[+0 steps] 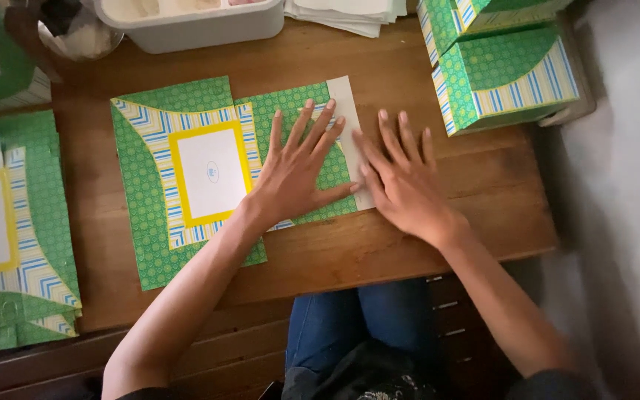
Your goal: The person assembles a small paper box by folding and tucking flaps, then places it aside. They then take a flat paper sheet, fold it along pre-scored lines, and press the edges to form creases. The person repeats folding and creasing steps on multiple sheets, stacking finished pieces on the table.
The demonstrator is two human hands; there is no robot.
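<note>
Flat printed paper sheet (187,185) lies on the wooden desk (409,252), green patterned with blue-and-yellow striped bands and a yellow-framed white panel. Its long axis runs left-right across the desk, and a white edge strip (350,141) runs along its right end. Left hand (298,174) is flat on the sheet's right part, palm down, fingers spread wide and pointing away from the body, fingertips near the white strip. It grips nothing, just presses. Right hand (401,185) sits just to the right of it, also flat and open, fingers together-ish and angled up-left. Its inner edge overlaps the white strip while the rest of the palm rests on bare desk. So the strip lies directly between and under the two hands; the bulk of the sheet extends left from the left hand. Left hand is the one fully on the sheet, right hand only at its edge. The two hands are close, thumbs nearly touching, can't tell if they make contact. Around: stack of similar flat green sheets (16,237) at the left edge of the desk, well apart; made-up green boxes (505,67) stacked at the far right corner; white plastic tub (201,26) and a pile of white paper (350,15) along the far edge. Person's blue jeans (357,326) visible below the desk edge.
</note>
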